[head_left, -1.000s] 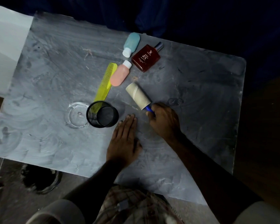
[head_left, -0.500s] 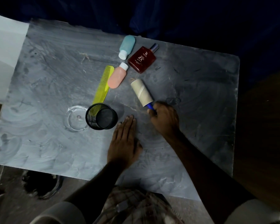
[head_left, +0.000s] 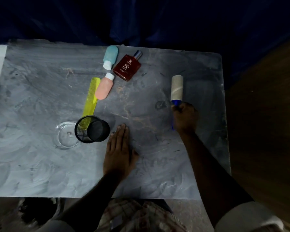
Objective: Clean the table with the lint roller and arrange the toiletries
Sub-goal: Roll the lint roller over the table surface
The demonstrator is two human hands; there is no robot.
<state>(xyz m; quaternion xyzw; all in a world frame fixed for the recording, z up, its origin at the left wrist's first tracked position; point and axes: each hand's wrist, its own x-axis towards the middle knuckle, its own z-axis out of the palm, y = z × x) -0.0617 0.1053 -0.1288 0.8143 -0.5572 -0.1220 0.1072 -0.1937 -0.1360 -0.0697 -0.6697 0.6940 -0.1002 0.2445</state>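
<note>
My right hand [head_left: 185, 117] grips the blue handle of the lint roller [head_left: 176, 89], whose pale roll lies on the grey table [head_left: 40, 173] at the right. My left hand [head_left: 118, 153] rests flat on the table near the middle, fingers straight. At the back lie a teal bottle [head_left: 110, 56], a red perfume bottle [head_left: 127, 67] and a pink bottle [head_left: 105, 88]. A yellow comb [head_left: 91, 96] lies beside the pink bottle, its near end behind a black mesh cup [head_left: 92, 128].
A clear glass dish [head_left: 65, 135] sits left of the mesh cup. Bits of lint [head_left: 69, 72] lie on the table at the back left. A dark curtain hangs behind the table. Wooden floor shows on the right.
My right hand has moved the lint roller to the right, away from the pink bottle toward the table's right side. The left hand has stayed flat in place.
</note>
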